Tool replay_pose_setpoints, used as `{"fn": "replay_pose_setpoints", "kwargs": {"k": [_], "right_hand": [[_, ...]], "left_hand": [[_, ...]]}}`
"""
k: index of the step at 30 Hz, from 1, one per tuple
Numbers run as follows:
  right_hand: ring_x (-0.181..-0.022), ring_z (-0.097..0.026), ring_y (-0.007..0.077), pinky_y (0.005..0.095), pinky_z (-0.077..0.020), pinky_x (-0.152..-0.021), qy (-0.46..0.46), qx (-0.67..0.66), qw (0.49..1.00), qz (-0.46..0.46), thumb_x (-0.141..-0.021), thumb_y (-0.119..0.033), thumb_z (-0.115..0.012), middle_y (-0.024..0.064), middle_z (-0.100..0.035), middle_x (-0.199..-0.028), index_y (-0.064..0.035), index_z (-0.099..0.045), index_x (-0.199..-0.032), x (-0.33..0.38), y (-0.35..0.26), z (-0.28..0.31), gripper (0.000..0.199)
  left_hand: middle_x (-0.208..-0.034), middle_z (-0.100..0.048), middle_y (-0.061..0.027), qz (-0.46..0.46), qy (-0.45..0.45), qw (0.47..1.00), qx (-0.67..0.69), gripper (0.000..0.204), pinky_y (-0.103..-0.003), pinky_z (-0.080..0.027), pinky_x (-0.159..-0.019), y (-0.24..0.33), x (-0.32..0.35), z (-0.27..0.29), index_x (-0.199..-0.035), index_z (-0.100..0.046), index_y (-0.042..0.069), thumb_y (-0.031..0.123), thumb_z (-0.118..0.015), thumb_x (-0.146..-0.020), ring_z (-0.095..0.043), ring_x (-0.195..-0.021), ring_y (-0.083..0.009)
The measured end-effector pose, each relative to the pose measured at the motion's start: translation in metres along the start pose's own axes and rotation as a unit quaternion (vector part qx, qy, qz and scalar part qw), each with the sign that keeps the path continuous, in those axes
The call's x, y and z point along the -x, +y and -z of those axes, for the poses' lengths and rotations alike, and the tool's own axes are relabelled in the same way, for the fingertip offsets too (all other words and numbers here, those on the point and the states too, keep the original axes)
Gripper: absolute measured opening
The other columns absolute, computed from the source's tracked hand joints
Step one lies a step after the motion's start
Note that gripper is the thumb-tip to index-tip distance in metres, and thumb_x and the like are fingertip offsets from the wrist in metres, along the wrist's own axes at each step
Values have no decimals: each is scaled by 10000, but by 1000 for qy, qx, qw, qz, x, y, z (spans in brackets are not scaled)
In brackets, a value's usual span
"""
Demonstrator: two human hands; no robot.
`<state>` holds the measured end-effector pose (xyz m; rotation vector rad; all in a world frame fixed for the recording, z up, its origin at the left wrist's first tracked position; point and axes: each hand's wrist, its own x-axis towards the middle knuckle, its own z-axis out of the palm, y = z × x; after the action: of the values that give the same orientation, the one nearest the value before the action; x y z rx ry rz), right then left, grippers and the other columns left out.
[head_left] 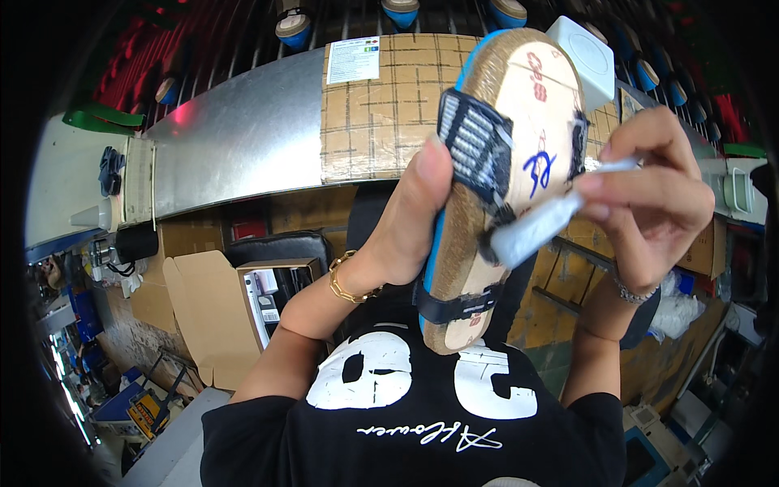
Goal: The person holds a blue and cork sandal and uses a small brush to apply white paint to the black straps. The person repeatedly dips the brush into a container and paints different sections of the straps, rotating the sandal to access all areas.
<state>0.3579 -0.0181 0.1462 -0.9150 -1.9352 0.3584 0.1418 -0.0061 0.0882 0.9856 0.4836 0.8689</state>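
A half-made sandal is held up in front of my chest, its pale underside facing me. It has a brown cork edge, a blue layer beneath, and dark strap ends folded onto the sole. My left hand is closed around its left edge, thumb beside the wide webbing strap. In my right hand is a pale, stick-like tool with a dark tip, pinched between thumb and fingers. The tip is at the sole, between the wide strap and the narrower dark strap; whether it touches cannot be told.
Beyond the sandal runs a metal bench with a taped cardboard sheet. A white container stands behind the sandal. Blue-soled sandals lie on a roller rack at the back. An open carton is at lower left.
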Motion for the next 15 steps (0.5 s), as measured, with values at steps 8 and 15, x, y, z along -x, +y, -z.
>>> {"fn": "replay_pose_setpoints", "kwargs": {"k": [8, 15], "right_hand": [[-774, -547, 124, 234, -406, -695, 146, -19, 978, -150, -751, 3, -813, 33, -595, -813, -27, -804, -958, 14, -12, -41, 209], [-725, -524, 113, 218, -391, -630, 218, 122, 966, -73, -733, 37, -826, 25, -586, -833, -51, -806, -970, 12, -21, -60, 253]], "left_hand": [[-1257, -634, -159, -53, 84, 995, -8, 959, -333, -543, -930, 10, -9, 6, -1389, -487, -19, 783, -169, -970, -660, -1081, -196], [-1264, -629, -135, -74, 110, 991, -17, 934, -310, -536, -920, 2, -7, -3, -1363, -507, -4, 790, -219, -963, -646, -1085, -166]]}}
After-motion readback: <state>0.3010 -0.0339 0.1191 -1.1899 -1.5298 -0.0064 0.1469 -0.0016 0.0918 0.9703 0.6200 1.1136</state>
